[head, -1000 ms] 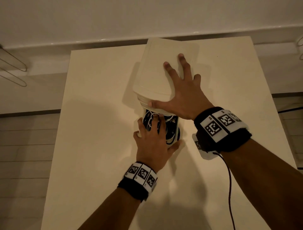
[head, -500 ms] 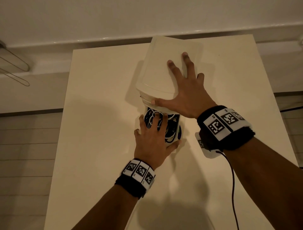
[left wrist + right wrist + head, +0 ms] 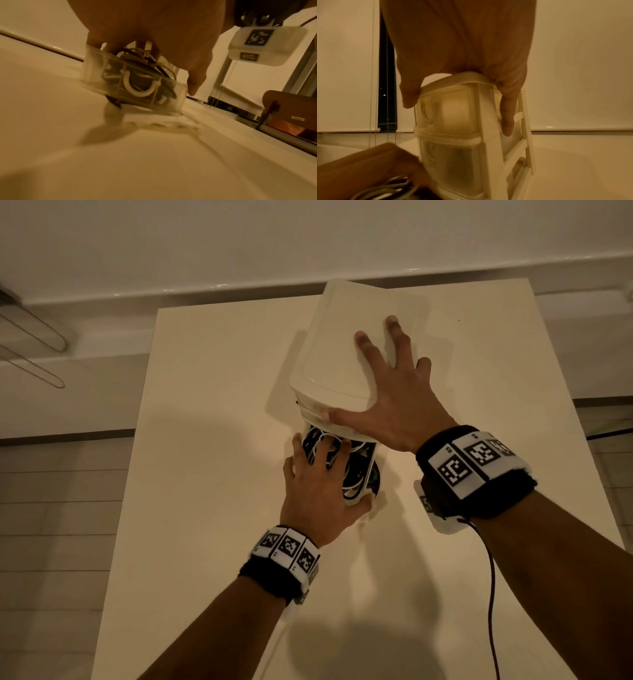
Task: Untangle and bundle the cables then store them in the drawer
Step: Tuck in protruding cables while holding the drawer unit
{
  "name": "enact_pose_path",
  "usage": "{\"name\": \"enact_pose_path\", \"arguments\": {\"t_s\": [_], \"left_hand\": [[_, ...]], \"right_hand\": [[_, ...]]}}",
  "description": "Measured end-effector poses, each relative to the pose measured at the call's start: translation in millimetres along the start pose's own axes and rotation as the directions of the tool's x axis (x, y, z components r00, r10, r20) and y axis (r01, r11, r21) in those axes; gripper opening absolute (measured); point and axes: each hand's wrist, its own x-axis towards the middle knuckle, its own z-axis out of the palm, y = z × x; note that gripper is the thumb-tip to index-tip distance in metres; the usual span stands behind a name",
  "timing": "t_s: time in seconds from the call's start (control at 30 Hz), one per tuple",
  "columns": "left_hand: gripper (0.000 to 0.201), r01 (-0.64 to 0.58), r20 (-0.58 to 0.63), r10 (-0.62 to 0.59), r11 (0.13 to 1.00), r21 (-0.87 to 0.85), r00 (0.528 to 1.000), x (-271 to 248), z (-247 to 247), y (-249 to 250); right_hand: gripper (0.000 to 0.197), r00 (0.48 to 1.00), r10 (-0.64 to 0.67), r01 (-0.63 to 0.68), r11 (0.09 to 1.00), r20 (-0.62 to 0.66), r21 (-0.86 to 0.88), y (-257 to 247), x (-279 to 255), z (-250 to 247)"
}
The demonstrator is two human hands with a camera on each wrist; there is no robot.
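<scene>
Right hand [image 3: 394, 402], fingers spread, rests atop the drawer unit [image 3: 346, 350] on the counter [image 3: 205, 508]; left hand [image 3: 318, 487], fingers straight, presses cables [image 3: 352, 470] into the open drawer [image 3: 137, 86].

A pale cream counter [image 3: 212, 412] with a smooth, matte top stands with its far edge close to a white wall. On it, toward the far middle, stands a small white plastic drawer unit [image 3: 346, 337], several tiers tall with translucent fronts. Its bottom drawer [image 3: 137, 92], clear-walled, is pulled out over the counter on the near side and is filled with coiled black and white cables [image 3: 352, 470]. A crumpled white sheet [image 3: 164, 121] lies on the counter just under the drawer's near end.
</scene>
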Motion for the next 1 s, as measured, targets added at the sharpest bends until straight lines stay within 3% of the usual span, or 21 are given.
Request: {"name": "enact_pose_path", "arguments": {"t_s": [0.13, 0.23, 0.47, 0.6, 0.67, 0.77, 1.0], "left_hand": [[0.105, 0.098, -0.053, -0.105, 0.987, -0.125, 0.993, 17.2, 6.2, 10.4], [0.108, 0.105, -0.075, -0.115, 0.986, -0.128, 0.991, 22.8, 7.9, 16.0], [0.092, -0.047, -0.143, -0.003, 0.937, -0.345, 0.990, -3.4, -0.5, -5.6], [0.062, -0.097, -0.142, 0.053, 0.942, -0.321, 0.988, -11.2, 0.0, -16.4], [0.051, -0.110, -0.144, 0.079, 0.968, -0.225, 0.986, -12.5, 3.3, -22.0], [0.049, -0.163, -0.115, 0.149, 0.980, -0.117, 0.982, -16.4, 6.7, -27.1], [0.049, -0.221, -0.038, 0.219, 0.973, -0.071, 0.975, -14.2, -9.7, -35.8]], "right_hand": [[0.114, 1.000, 0.005, -0.005, 1.000, 0.004, 0.024, -0.3, -0.1, 0.7], [0.114, 1.000, -0.004, 0.004, 1.000, -0.002, 0.027, -1.5, 0.7, -0.6], [0.115, 1.000, 0.002, -0.003, 0.999, 0.013, 0.051, 0.5, -2.1, 1.3], [0.115, 1.000, -0.008, 0.008, 0.999, 0.001, 0.044, 0.4, -1.1, 1.9], [0.114, 1.000, -0.005, 0.005, 0.999, 0.002, 0.041, 0.4, -1.0, 2.1], [0.115, 1.000, -0.010, 0.009, 1.000, 0.007, 0.029, -0.3, -1.2, 2.8], [0.114, 1.000, -0.011, 0.011, 1.000, -0.008, 0.017, 0.1, -0.7, 3.9]]}}
